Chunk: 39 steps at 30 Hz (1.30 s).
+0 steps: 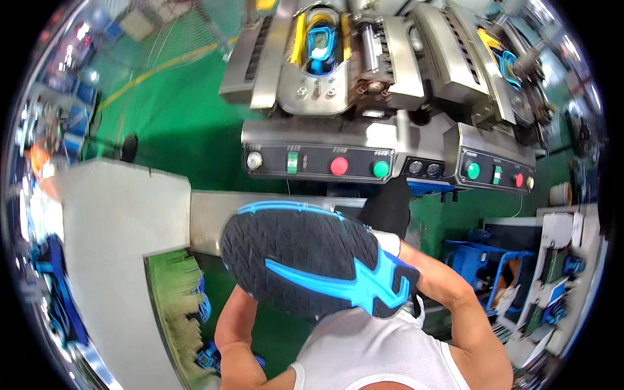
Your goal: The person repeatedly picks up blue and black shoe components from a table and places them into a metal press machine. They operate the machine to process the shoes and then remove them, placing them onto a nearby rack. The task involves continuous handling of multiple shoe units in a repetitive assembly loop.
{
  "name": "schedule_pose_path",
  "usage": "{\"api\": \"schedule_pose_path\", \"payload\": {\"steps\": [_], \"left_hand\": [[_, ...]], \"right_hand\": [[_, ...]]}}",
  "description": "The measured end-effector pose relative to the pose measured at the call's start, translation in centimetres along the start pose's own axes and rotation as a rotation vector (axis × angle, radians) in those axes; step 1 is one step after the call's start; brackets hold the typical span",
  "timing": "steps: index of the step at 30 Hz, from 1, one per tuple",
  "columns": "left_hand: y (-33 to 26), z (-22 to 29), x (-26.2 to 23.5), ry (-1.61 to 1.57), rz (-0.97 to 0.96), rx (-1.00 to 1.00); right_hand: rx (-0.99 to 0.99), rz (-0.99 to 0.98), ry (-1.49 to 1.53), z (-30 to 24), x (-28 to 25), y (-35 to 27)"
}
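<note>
A shoe (305,260) is held sole up right in front of me; its tread is black with a bright blue rim and a blue streak toward the heel. My left hand (242,300) comes up under the toe end and my right hand (416,257) under the heel end. The shoe hides most of both hands, and the fingers do not show. I am wearing a white sleeveless top (370,351), seen at the lower edge.
A steel press machine (312,91) stands ahead with a blue shoe (320,42) clamped in it and a panel of red and green buttons (338,166). A second such machine (494,172) stands at its right. A grey table (117,221) with a green bristle pad (175,299) is at the left, a blue cart (481,260) at the right.
</note>
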<state>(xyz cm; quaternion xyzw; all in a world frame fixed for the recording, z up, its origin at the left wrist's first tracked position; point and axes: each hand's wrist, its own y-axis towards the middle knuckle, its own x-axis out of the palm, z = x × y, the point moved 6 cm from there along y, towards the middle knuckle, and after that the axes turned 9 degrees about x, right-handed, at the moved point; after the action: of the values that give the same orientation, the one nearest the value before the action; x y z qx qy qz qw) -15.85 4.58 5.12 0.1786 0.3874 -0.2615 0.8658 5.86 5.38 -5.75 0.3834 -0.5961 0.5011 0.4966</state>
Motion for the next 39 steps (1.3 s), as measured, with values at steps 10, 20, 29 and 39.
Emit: {"api": "schedule_pose_path", "payload": {"steps": [10, 20, 29, 39], "left_hand": [[29.5, -5.6, -14.4, 0.279, 0.492, 0.061], [43.7, -18.6, -15.2, 0.678, 0.350, -0.588], [38.9, -13.2, -25.3, 0.548, 0.484, -0.319], [3.1, -2.4, -17.9, 0.331, 0.857, -0.385]], "right_hand": [[-0.810, 0.086, -0.638, -7.6, 5.4, -14.7], [-1.127, 0.214, -0.153, -2.1, -0.8, -23.8], [-1.140, 0.237, -0.138, -0.6, 0.2, -23.2], [-0.926, 0.624, -0.249, -7.0, 2.4, -18.3]]}}
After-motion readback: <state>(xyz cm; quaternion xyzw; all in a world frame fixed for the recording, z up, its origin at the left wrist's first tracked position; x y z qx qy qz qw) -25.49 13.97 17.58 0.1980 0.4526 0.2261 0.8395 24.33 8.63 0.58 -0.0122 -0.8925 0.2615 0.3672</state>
